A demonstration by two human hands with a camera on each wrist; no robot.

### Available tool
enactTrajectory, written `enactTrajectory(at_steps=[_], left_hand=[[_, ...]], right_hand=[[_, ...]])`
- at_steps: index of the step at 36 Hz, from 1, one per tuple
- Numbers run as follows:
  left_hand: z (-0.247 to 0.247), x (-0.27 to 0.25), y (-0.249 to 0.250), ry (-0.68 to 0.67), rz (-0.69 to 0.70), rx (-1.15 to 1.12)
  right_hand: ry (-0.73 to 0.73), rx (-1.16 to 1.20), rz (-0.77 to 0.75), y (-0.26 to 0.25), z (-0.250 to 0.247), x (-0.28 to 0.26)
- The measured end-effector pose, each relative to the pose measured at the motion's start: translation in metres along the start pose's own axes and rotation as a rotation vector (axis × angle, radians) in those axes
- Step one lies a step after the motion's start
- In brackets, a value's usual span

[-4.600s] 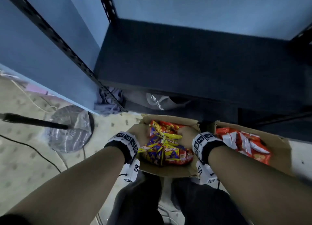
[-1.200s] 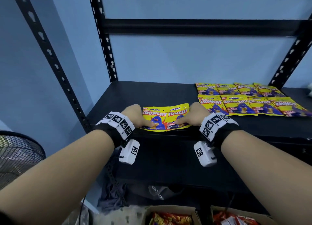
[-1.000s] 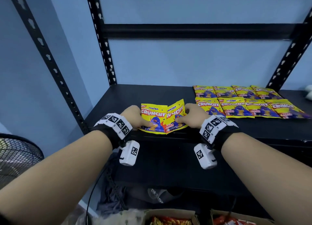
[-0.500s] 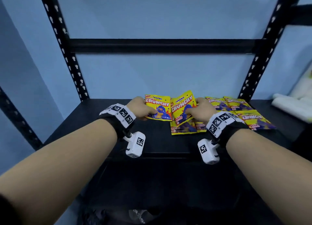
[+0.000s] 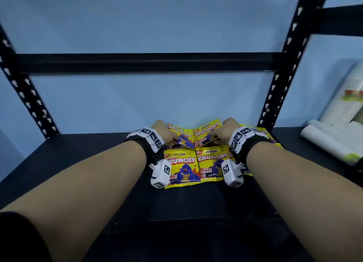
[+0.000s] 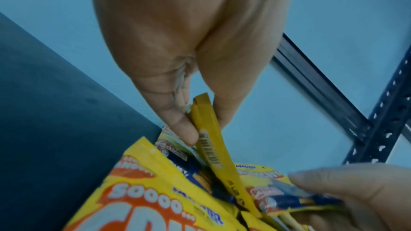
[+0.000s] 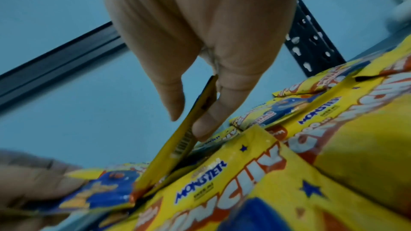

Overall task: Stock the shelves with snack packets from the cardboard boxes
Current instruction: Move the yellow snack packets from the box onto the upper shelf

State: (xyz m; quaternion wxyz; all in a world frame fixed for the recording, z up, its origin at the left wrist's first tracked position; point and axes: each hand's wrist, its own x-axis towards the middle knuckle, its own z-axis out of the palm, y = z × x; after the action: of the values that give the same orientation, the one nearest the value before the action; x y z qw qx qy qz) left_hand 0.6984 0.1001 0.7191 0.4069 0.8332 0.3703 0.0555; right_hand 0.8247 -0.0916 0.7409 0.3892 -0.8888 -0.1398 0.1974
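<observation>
Two flat yellow snack packets (image 5: 197, 165) are laid on the black metal shelf (image 5: 78, 159). At twelve o'clock, one more is pinched by the left hand (image 5: 166, 133) and one by the right hand (image 5: 225, 133), not yet set down.

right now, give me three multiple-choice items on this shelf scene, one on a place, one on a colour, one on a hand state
1. Where do the two flat yellow Crunchy snack packets nearest the camera lie?
A. on the black metal shelf
B. in a cardboard box
C. on the floor

2. What colour is the wall behind the shelf?
A. white
B. light blue
C. green

3. What is the left hand doing?
A. resting flat and empty
B. gripping the shelf post
C. pinching a yellow packet

Answers:
1 A, the head view shows them flat on the dark shelf board.
2 B, plain light blue wall fills the space behind the frame.
3 C, the left wrist view shows thumb and fingers closed on the packet's edge.
</observation>
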Motion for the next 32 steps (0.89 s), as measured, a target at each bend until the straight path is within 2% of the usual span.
enactTrajectory(at_steps=[1, 3, 5, 8, 17, 25, 29, 32], left_hand=[[0.001, 0.003, 0.0, 0.021, 0.001, 0.009], [0.001, 0.004, 0.002, 0.056, 0.034, 0.07], [-0.002, -0.005, 0.006, 0.029, 0.086, 0.179], [-0.003, -0.006, 0.005, -0.01, 0.135, 0.331], [0.003, -0.001, 0.01, 0.039, 0.152, 0.431], [0.0, -0.004, 0.002, 0.037, 0.199, 0.418], [-0.009, -0.026, -0.007, 0.035, 0.24, 0.358], [-0.02, -0.051, -0.018, 0.034, 0.286, 0.284]], right_hand=[[-0.004, 0.0, -0.016, 0.001, 0.001, 0.002], [0.004, -0.165, -0.08, -0.001, 0.004, 0.005], [0.013, -0.354, -0.114, -0.003, 0.008, 0.009], [-0.002, -0.51, -0.123, -0.006, 0.011, 0.01], [0.059, -0.783, -0.235, -0.01, 0.017, 0.012], [0.049, -0.879, -0.241, -0.005, 0.019, 0.001], [0.046, -0.943, -0.234, -0.007, 0.025, -0.014], [0.072, -0.855, -0.258, -0.008, 0.032, -0.032]])
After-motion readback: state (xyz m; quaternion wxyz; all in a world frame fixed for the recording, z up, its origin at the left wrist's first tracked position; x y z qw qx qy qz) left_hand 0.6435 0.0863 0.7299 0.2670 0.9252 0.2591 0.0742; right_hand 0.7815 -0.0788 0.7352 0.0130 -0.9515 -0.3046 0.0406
